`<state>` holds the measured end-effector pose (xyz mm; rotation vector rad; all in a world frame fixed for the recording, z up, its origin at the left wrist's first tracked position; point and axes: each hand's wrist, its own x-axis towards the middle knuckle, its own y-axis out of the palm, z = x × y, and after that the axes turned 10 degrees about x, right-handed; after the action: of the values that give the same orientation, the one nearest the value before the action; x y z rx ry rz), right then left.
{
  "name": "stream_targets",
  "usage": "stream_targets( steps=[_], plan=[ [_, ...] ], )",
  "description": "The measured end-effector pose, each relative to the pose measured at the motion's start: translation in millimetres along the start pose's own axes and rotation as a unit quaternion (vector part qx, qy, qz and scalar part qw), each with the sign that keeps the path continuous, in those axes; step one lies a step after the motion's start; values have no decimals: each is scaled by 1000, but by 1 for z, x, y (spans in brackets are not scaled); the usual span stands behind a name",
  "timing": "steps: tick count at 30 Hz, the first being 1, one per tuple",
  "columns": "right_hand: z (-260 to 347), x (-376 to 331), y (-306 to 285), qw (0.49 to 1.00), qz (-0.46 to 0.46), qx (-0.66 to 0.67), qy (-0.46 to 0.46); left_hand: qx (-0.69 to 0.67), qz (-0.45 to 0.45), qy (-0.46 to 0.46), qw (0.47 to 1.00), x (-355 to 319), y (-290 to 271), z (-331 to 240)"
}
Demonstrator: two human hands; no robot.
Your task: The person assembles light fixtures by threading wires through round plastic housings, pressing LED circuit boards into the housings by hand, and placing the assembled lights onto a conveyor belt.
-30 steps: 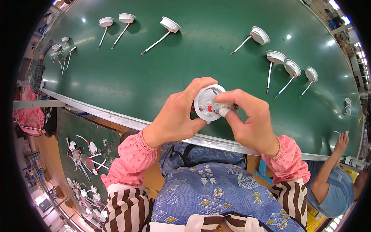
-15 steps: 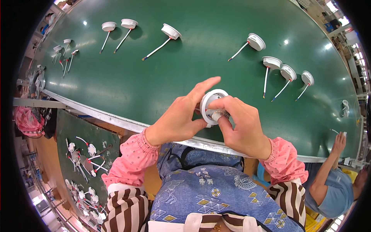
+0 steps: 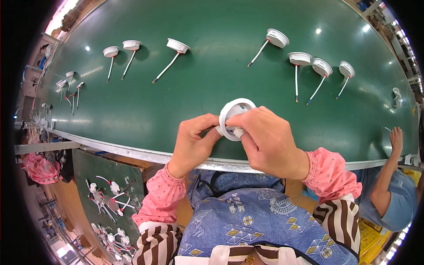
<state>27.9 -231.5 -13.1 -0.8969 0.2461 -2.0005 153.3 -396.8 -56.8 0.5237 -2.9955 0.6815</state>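
Note:
A white round housing (image 3: 240, 101) with a thick rim and an open hollow side is held just above the near edge of the green table. My left hand (image 3: 194, 140) is closed at its left side, with thumb and forefinger pinched against it. Fingertips of my right hand (image 3: 271, 141) reach into the hollow while the thumb presses at the lower rim, so this hand is closed on the housing too. White bits show at both thumb tips; whether these are finger wraps or parts I cannot tell. The inside of the housing is mostly hidden by my right fingers.
Across the green table (image 3: 212, 79) lie several white round housings with cables, such as one housing (image 3: 177, 46) at the back and one housing (image 3: 299, 58) at the right. A lower table (image 3: 88, 165) at left holds piled wired parts (image 3: 108, 201). A co-worker's arm (image 3: 388, 176) reaches in at right.
My left hand has closed from spread fingers to a pinch at the housing's side. My right fingers have gone deeper into the hollow. The whole view has shifted slightly.

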Motion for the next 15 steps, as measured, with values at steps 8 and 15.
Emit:
stream_targets(
  steps=[8, 15],
  plan=[
    [4, 9, 5, 999, -15, -1, -30, -203, 22, -33, 978, -7, -4, 19],
    [19, 20, -7, 998, -21, -34, -53, -230, 2, 4, 973, -11, -6, 22]
  ],
)
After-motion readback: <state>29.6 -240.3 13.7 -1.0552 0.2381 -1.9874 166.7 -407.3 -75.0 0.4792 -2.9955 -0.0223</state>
